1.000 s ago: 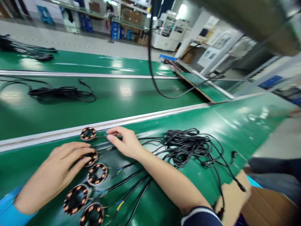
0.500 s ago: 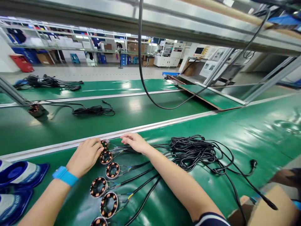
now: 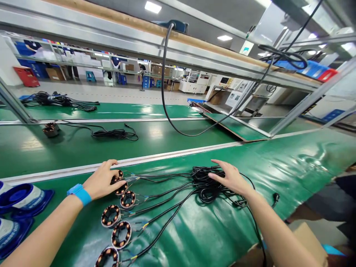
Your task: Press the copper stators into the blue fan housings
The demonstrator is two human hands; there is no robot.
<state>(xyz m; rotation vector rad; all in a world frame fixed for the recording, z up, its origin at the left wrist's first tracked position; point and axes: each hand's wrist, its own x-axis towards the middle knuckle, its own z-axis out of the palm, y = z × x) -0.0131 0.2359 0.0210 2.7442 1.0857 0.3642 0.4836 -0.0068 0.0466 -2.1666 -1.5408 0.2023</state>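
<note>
Ring-shaped motor stators with copper windings lie in a slanting row on the green bench mat, one of them a stator (image 3: 128,199) near the middle. My left hand (image 3: 101,181), with a blue wristband, is at the far end of the row. Its thumb and fingers are apart over the farthest stators, partly covering them; whether it touches them I cannot tell. Black cables run from the stators to a tangled cable bundle (image 3: 207,194) on the right. Over that bundle hovers my right hand (image 3: 232,180), thumb and fingers spread, holding nothing.
Blue-and-white spools (image 3: 25,200) stand at the left edge. Beyond the white rail (image 3: 155,157), a coiled cable (image 3: 114,133) and stators (image 3: 50,129) lie on the green belt. A loose cable (image 3: 164,85) hangs from the overhead shelf. At lower right is a person's leg (image 3: 319,200).
My right hand has moved right, from near the far stators to the cable bundle. My left hand stays by the far stators, its fingers now wider apart. The view has tilted up.
</note>
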